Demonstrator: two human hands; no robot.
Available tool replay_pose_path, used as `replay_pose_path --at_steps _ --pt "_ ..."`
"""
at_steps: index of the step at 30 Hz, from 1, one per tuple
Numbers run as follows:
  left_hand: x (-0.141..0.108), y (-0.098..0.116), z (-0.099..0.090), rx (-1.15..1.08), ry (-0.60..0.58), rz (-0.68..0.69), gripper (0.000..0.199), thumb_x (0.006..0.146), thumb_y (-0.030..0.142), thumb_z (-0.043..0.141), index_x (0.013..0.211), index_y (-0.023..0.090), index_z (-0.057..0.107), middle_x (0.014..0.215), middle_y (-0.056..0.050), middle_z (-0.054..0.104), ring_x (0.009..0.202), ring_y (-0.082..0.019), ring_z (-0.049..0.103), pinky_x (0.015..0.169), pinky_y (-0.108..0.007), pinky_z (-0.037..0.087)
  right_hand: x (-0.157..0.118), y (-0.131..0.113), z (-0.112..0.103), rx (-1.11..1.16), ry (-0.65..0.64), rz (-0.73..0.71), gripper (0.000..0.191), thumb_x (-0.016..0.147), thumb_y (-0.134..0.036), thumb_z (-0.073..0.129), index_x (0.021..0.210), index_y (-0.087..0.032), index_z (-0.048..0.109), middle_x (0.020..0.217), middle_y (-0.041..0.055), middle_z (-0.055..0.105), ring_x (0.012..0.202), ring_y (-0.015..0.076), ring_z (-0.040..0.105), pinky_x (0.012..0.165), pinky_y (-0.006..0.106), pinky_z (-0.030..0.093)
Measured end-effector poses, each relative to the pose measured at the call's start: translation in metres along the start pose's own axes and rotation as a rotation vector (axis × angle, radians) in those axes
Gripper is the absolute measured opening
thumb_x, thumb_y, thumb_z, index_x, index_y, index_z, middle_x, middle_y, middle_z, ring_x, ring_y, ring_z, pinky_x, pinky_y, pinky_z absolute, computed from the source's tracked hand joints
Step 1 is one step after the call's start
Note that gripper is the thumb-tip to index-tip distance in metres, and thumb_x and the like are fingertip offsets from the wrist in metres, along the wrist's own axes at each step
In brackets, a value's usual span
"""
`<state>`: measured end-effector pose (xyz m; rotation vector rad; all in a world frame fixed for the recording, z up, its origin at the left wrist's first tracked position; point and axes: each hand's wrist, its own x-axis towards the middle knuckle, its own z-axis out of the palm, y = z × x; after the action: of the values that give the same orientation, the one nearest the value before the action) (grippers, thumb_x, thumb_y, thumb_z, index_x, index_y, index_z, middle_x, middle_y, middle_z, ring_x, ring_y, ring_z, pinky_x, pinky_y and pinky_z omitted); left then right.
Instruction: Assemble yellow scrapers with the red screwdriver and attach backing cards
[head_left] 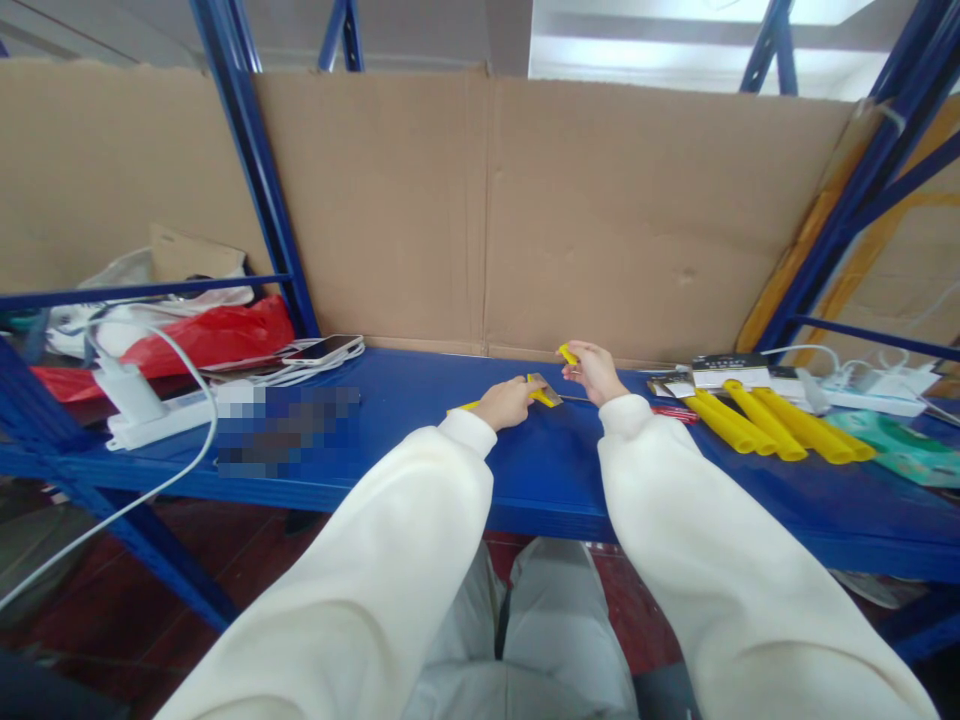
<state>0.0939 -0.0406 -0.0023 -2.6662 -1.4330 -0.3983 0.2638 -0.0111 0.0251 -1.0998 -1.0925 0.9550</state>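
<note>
My left hand (505, 403) is closed around the yellow handle of a scraper-like tool (546, 391) just above the blue shelf. A metal blade and yellow head stick out to the right of the fingers, and the handle's end shows on the left. My right hand (598, 373), a short way to the right, pinches a small yellow piece (568, 354) in its fingertips. What this piece is exactly I cannot make out. Between the two hands, a thin rod-like object (576, 399) lies low over the shelf, partly hidden by the right hand.
Several yellow tubes (780, 420) lie at right beside small dark-and-white packages (731, 370), a red item (675, 413) and a green pack (900, 445). At left are a white power strip (169, 418), a phone (324, 349) and a red bag (217, 335). Cardboard (562, 220) walls the back.
</note>
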Motion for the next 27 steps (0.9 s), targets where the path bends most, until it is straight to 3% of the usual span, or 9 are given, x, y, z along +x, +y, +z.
replay_pose_path --at_steps 9,17,24,27 --pt "-0.001 0.0 -0.001 -0.008 -0.005 -0.004 0.049 0.096 0.019 0.045 0.144 0.029 0.048 0.126 -0.008 0.064 0.113 -0.023 0.064 0.095 -0.033 0.049 -0.01 -0.005 0.002 0.037 -0.103 0.172 0.019 0.089 -0.009 0.055 0.073 -0.018 0.048 0.051 -0.0082 0.046 0.04 0.0037 0.034 0.041 0.013 0.031" --pt "0.0 -0.002 0.001 -0.052 0.004 -0.022 0.057 0.096 0.019 0.047 0.151 0.016 0.033 0.138 -0.015 0.058 0.122 -0.025 0.06 0.099 -0.034 0.047 -0.007 -0.001 0.003 0.025 -0.186 0.218 0.02 0.087 -0.006 0.058 0.07 -0.016 0.055 0.052 -0.0048 0.051 0.046 0.0063 0.043 0.049 0.015 0.041" --pt "0.001 0.0 -0.001 -0.073 -0.017 -0.061 0.063 0.094 0.019 0.05 0.152 0.014 0.028 0.14 -0.016 0.057 0.127 -0.024 0.057 0.099 -0.03 0.046 -0.01 0.001 0.003 0.02 -0.254 0.269 0.024 0.089 -0.004 0.056 0.067 -0.014 0.057 0.05 -0.003 0.05 0.044 0.0052 0.04 0.045 0.016 0.037" --pt "0.001 0.001 -0.002 -0.083 -0.029 -0.069 0.066 0.093 0.019 0.052 0.153 0.013 0.026 0.139 -0.017 0.058 0.126 -0.025 0.058 0.098 -0.03 0.046 -0.012 0.0 0.003 -0.04 -0.284 0.266 0.023 0.086 -0.009 0.065 0.066 -0.015 0.055 0.048 -0.0052 0.045 0.042 0.0044 0.037 0.043 0.016 0.035"
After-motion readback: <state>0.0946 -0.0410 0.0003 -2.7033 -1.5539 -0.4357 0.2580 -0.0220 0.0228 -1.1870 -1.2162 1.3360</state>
